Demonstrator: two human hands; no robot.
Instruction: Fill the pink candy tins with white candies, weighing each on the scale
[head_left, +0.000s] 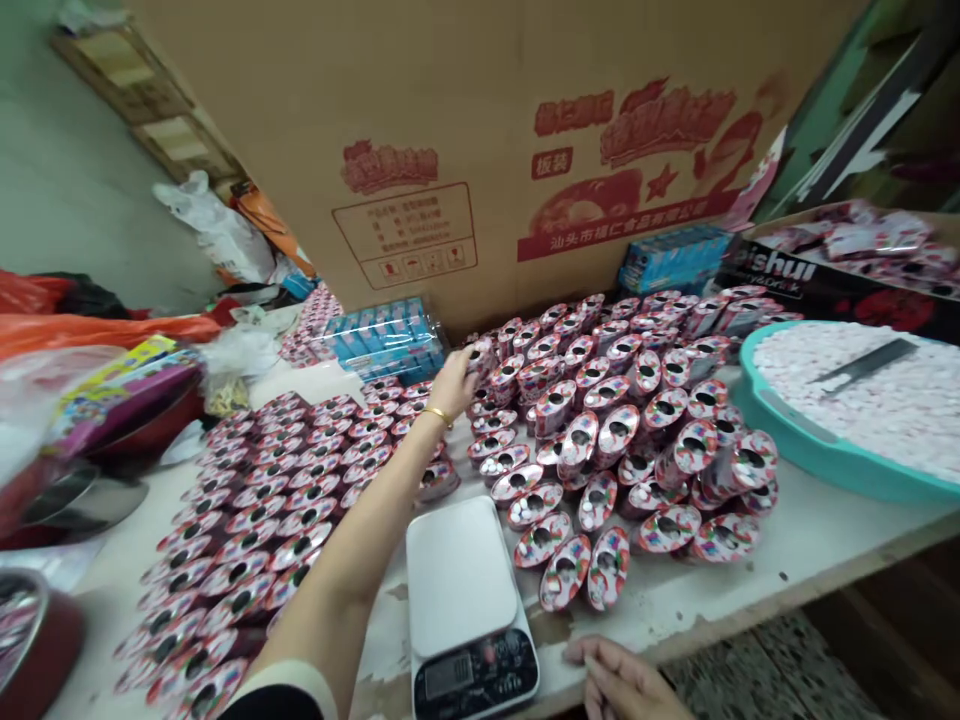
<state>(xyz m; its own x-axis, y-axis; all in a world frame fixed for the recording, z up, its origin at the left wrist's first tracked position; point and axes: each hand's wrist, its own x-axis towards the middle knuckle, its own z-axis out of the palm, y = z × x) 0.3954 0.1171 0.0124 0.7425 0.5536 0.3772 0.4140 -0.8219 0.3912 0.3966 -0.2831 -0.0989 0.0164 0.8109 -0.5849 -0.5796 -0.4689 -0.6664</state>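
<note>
My left hand (pixel 454 385), with a gold bangle at the wrist, stretches to the back of the table. Its fingers close on a small oval-topped carton (pixel 481 352) at the edge of the right-hand pile. Nearer me, my right hand (pixel 622 682) is low by the table's front edge, fingers loosely bent and apart, with nothing visible in it. Between the arms lies a white kitchen scale (pixel 463 580) with a bare plate; its display is too blurred to read. Many red-and-white oval-topped cartons (pixel 619 428) with dark holes crowd the right; a few show white pieces on top.
Rows of similar cartons (pixel 259 510) cover the left. A teal tub (pixel 795 425) of white pieces with a flat scraper (pixel 870 362) stands right. Behind are a large cardboard box (pixel 480 120) and blue wrapped packs (pixel 386 338). A metal bowl (pixel 64 640) is front left.
</note>
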